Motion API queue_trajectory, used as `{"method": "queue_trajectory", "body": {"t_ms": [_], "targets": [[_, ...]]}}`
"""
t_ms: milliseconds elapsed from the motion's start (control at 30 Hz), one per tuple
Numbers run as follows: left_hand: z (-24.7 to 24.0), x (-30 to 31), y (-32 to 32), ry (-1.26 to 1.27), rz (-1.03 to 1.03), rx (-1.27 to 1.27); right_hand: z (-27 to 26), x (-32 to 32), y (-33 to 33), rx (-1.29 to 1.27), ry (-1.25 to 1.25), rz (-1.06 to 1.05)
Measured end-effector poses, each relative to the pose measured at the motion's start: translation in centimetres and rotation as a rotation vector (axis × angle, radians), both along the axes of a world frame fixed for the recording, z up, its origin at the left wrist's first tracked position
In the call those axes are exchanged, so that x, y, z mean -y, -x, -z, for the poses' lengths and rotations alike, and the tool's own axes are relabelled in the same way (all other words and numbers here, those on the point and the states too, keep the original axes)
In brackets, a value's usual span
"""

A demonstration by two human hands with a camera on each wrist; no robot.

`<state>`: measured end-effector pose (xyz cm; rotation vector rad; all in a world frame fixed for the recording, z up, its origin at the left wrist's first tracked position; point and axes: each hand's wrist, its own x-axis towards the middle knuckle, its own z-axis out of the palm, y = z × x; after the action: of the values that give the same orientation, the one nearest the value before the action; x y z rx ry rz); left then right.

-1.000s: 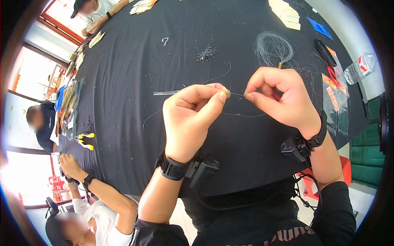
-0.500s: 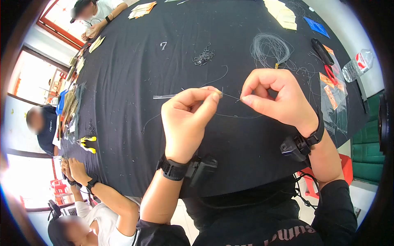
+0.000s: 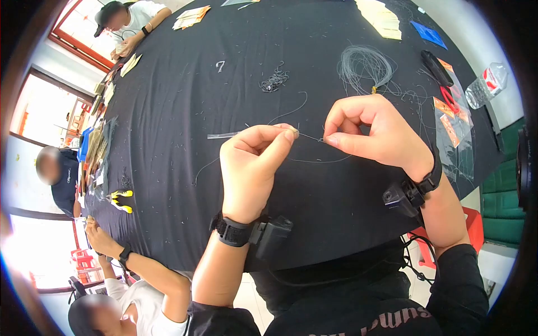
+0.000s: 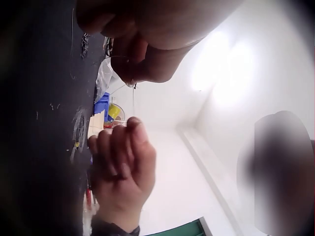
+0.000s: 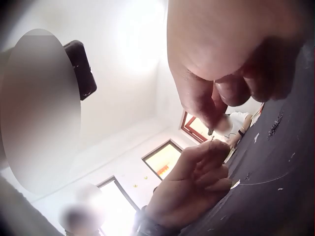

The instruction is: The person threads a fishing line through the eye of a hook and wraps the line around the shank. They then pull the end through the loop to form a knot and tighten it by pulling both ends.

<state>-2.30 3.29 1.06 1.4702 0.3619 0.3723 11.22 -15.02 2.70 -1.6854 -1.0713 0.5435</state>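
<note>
Your left hand (image 3: pixel 246 171) and right hand (image 3: pixel 386 131) are pinching the line (image 3: pixel 311 136), a short span running between them over the bench (image 3: pixel 174 123); you should be tensioning gently, letting neither pinch slip.

A clear bottle (image 3: pixel 485 89) with a red label is noted at the right edge of the worktop (image 3: pixel 174 129). A blue packet (image 3: pixel 428 35) and cream cards (image 3: pixel 379 19) are laid toward the far right corner. Yellow-handled pliers (image 3: pixel 120 194) are placed near the left edge.

Nothing legible, even lettering (image 3: pixel 397 320) on shirt (image 3: pixel 330 308)
</note>
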Motion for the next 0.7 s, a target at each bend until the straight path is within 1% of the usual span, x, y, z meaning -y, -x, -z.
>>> {"method": "queue_trajectory", "body": {"t_ms": [67,167,267,367,467,567,700], "targets": [[0.1,-0.4,0.1,0.071,0.032,0.025,0.0,0.0,-0.3,0.039,0.092,0.032],[0.1,-0.1,0.2,0.064,0.097,0.031,0.4,-0.1,-0.3,0.085,0.091,0.137],[0.1,0.3,0.1,0.039,0.112,0.013,0.4,-0.3,0.0,0.108,0.018,0.22],[0.2,0.1,0.1,0.006,0.101,-0.023,0.6,-0.6,0.2,0.224,-0.186,0.233],[0.1,0.2,0.0,0.01,0.103,-0.027,0.5,-1.0,0.2,0.512,-0.32,0.148],[0.2,0.3,0.0,0.02,0.117,-0.033,0.7,-0.6,0.4,0.347,-0.216,0.04],[0.2,0.4,0.0,-0.01,0.13,-0.056,1.2,-1.0,0.9,0.294,-0.248,0.022]]}}
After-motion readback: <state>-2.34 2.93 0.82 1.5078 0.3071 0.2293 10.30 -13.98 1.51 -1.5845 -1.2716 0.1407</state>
